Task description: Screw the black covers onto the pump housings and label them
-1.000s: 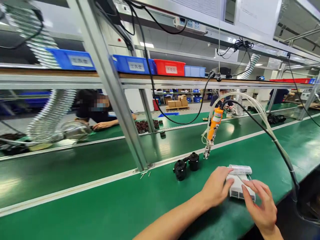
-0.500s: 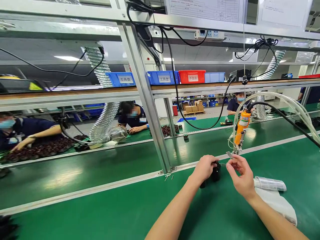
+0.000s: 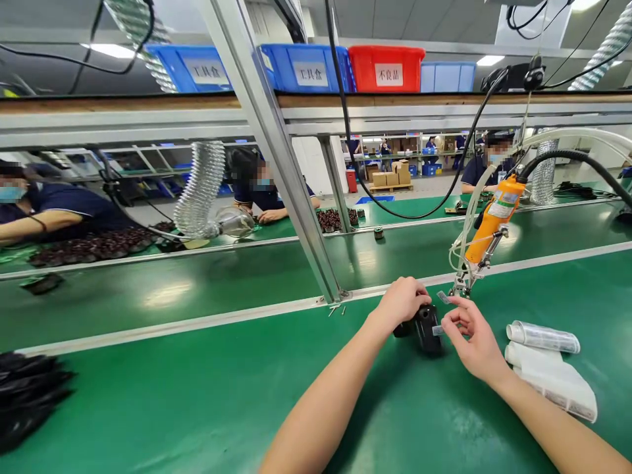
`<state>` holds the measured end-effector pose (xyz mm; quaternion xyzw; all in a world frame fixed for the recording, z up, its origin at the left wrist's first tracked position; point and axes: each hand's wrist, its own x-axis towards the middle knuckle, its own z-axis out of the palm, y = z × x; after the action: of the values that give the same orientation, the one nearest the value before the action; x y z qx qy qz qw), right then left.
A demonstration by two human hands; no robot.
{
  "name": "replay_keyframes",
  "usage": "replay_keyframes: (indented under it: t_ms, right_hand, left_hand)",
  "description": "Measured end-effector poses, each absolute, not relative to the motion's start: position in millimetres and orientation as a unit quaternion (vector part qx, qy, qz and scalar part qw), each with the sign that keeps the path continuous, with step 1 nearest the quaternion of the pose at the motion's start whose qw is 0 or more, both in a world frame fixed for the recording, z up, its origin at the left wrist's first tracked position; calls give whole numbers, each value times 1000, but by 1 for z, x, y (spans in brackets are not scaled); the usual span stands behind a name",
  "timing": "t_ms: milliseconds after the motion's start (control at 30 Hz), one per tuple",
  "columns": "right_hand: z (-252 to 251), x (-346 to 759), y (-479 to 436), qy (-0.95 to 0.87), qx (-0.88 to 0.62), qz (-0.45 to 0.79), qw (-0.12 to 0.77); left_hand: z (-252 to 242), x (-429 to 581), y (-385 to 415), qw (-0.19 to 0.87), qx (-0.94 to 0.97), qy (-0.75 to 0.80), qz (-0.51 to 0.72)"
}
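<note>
On the green bench, my left hand [image 3: 402,303] has its fingers closed over the top of a black plastic housing [image 3: 427,332]. Another dark piece shows partly beneath that hand. My right hand [image 3: 471,336] is just right of the housing. Its thumb carries a small clear label [image 3: 438,330] that lies against the housing's face; I cannot tell whether it is stuck down. A second small label [image 3: 443,297] clings to the tip of the right index finger. To the right lies a roll of label sheet [image 3: 553,368], partly unrolled.
An orange electric screwdriver [image 3: 494,220] hangs just behind my hands. A metal post [image 3: 281,158] rises left of centre. Black bags or parts [image 3: 29,398] lie at the left edge. Co-workers sit across the conveyor [image 3: 247,276]. Blue and red bins [image 3: 385,66] stand on the shelf.
The camera has tilted down and come closer. My right thumb has brought its label against the housing, whose front now shows more. My left hand keeps its hold.
</note>
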<state>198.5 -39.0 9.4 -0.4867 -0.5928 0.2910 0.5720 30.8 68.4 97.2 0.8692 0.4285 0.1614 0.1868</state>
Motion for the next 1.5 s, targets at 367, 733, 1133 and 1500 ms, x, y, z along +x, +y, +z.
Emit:
replay_keyframes:
  t_ms: [367,733,1133,1500]
  right_hand:
    - [0,192,-32,-592,-487,314,560]
    - [-4,190,-32,-583,-507,315,551]
    - [-2,192,-37,-656,-532,198,497]
    - [-3,197,-14,-646,-564,299,419]
  left_hand:
    - [93,31,74,200,872,413,171]
    - [91,32,76,211,868,412,178]
    - [91,31,76,209,871,409,177]
    - [89,29,78,231,879,375,184]
